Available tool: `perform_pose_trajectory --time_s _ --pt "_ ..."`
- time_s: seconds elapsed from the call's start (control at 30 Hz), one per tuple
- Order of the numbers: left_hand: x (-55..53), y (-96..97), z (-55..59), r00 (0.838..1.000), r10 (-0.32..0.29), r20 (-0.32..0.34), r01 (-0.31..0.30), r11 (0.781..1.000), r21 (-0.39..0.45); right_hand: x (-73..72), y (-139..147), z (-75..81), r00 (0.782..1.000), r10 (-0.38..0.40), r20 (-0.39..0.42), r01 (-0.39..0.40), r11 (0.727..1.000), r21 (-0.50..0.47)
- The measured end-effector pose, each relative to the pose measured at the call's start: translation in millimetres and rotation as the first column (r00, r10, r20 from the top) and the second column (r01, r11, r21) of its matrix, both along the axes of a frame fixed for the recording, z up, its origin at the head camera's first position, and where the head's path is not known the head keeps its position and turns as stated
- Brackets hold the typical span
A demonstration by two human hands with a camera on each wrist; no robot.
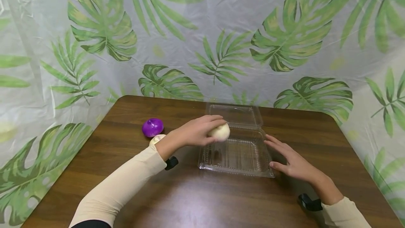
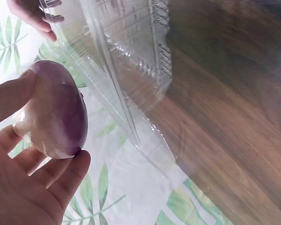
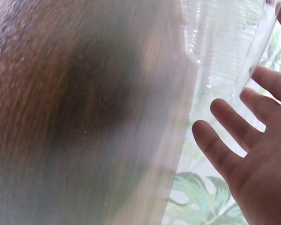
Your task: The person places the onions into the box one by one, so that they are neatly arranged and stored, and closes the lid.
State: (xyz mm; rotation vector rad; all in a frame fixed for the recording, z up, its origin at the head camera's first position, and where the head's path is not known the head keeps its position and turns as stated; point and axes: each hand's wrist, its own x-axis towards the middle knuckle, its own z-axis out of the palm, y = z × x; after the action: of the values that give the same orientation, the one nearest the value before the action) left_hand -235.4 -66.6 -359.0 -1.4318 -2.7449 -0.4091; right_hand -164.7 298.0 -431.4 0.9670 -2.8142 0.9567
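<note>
My left hand (image 1: 199,131) grips a turnip (image 1: 223,133) above the left part of a clear plastic clamshell box (image 1: 237,173). In the left wrist view the turnip (image 2: 56,110) shows one purple side and one whitish side, with thumb and fingers curled round it. The box stands open, its lid (image 1: 235,114) laid back toward the wall. At the box's right rim is my right hand (image 1: 292,163), its fingers spread and fairly straight, fingertips right at the edge. The right wrist view shows those fingers (image 3: 220,145) beside the clear plastic.
To the left on the brown wooden table (image 1: 196,203) sits a shiny purple turnip (image 1: 153,127). Another whitish turnip (image 1: 156,139) lies beside it, partly hidden behind my left wrist. A leaf-patterned sheet (image 1: 221,20) hangs behind the table's far edge.
</note>
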Motion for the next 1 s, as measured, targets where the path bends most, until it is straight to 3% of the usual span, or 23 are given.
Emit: perform_pose_trajectory --time_s 0.27,0.57,0.73,1.0 --pt "-2.5 20.4 -0.9 0.999 -0.039 0.033 0.040 0.999 -0.030 0.8 2.2 -2.0 1.000 -0.010 0.028 0.010 1.000 -0.006" --pt "0.8 38.7 -8.6 0.996 -0.053 0.067 0.057 0.996 -0.062 0.0 2.8 -3.5 1.000 -0.025 0.004 0.025 1.000 0.010" --pt "0.1 45.8 -15.7 0.997 -0.049 0.067 0.054 0.996 -0.077 -1.3 1.3 -3.9 0.999 -0.034 0.022 0.033 0.999 0.022" --pt "2.2 53.0 -17.2 0.996 -0.028 0.079 0.035 0.996 -0.082 -3.2 1.8 -4.2 0.999 -0.031 0.026 0.030 0.999 0.028"
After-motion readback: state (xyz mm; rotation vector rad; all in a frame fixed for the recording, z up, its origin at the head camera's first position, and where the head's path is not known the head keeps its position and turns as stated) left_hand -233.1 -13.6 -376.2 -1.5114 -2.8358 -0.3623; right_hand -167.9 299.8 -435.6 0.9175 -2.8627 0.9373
